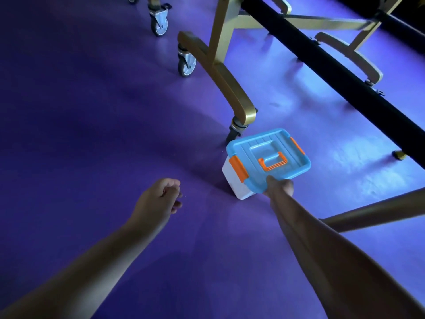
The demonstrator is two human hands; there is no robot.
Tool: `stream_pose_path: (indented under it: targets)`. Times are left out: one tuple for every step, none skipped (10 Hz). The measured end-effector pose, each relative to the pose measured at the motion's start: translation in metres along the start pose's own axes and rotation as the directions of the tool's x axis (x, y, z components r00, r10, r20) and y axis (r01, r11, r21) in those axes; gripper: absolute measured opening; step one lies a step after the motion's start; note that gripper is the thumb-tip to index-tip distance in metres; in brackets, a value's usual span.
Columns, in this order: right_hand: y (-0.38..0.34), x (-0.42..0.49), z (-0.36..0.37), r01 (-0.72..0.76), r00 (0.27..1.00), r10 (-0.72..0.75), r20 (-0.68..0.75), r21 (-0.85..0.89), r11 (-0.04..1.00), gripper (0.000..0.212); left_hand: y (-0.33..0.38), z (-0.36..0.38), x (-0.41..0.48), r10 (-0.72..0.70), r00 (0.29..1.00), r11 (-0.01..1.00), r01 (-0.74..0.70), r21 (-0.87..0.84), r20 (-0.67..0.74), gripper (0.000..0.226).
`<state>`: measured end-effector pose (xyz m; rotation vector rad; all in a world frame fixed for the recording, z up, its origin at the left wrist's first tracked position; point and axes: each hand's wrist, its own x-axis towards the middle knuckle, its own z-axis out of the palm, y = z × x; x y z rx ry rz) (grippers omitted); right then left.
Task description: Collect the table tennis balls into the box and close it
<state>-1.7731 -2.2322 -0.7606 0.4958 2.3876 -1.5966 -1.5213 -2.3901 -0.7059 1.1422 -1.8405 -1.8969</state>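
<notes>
A white plastic box [236, 180] with a blue lid [269, 157], orange side clasps and an orange handle sits tilted on the purple floor, lid on. My right hand [279, 186] grips the lid's near edge, thumb on top and fingers under the rim. My left hand [161, 195] hovers over the floor to the box's left, fingers loosely curled with nothing visible in them. No table tennis balls are in view.
A gold table leg [230, 84] with a caster stands just behind the box. More caster wheels [186, 63] sit farther back. A black table edge [333, 70] crosses the upper right, and a gold bar [372, 212] runs at right.
</notes>
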Motion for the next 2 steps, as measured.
stream_pose_path:
  targets:
    - [0.003, -0.011, 0.002, 0.084, 0.992, -0.1, -0.079, -0.188, 0.979, 0.047, -0.005, -0.004, 0.006, -0.015, 1.0, 1.0, 0.015, 0.001, 0.005, 0.017]
    - [0.002, -0.034, 0.002, 0.171, 0.973, -0.224, -0.062, -0.465, 0.869, 0.047, -0.002, -0.01, 0.003, -0.049, 0.999, 0.999, 0.049, -0.009, 0.012, 0.018]
